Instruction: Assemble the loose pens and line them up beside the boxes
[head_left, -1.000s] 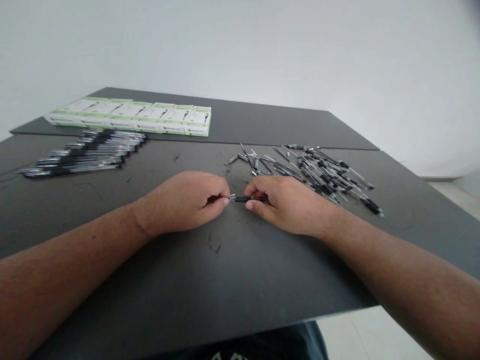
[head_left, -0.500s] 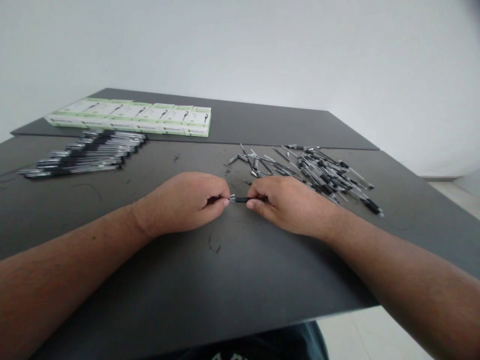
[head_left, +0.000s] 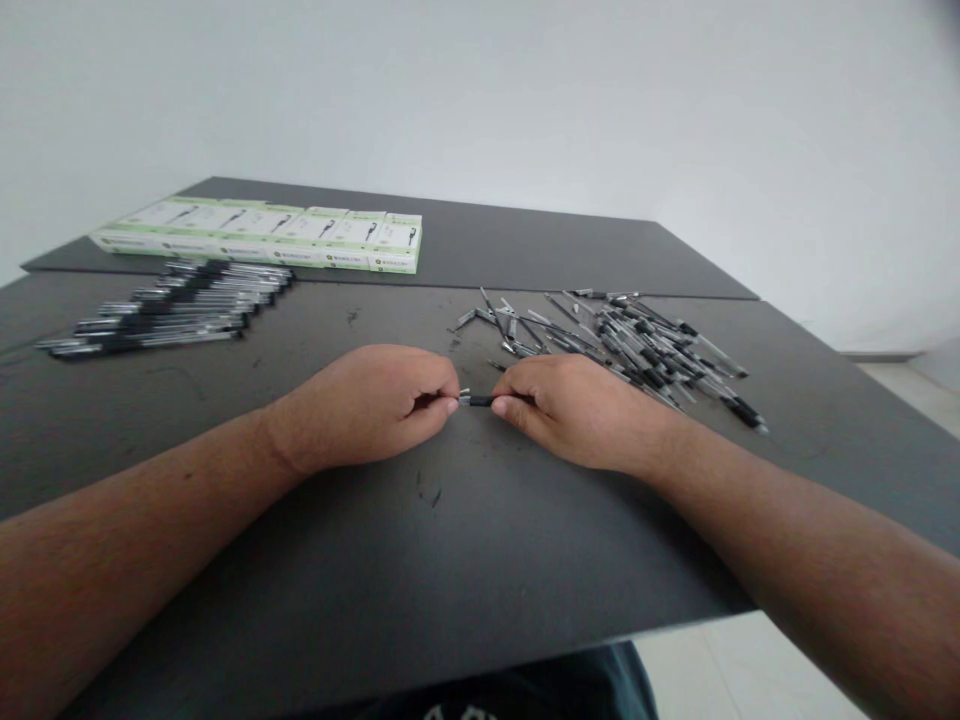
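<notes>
Between my two hands a pen (head_left: 478,401) lies level, a little above the near half of the table. Its black grip shows in the gap, with a clear and silvery part at its left. My left hand (head_left: 390,402) is closed, thumb and forefinger pinching the clear end. My right hand (head_left: 574,408) pinches the black grip from the other side. The pen's two ends are hidden inside my fingers. Just beyond my right hand lies a loose heap of pens and pen parts (head_left: 651,345), black and clear.
A row of finished-looking pens (head_left: 176,308) lies side by side at the left. Behind it stand several white and green boxes (head_left: 300,235) in a line. The dark grey table (head_left: 390,590) has a raised-looking rear panel (head_left: 540,250) against the white wall.
Almost nothing differs. My right fingertips sit very slightly further left, so a little less of the black grip shows between my hands.
</notes>
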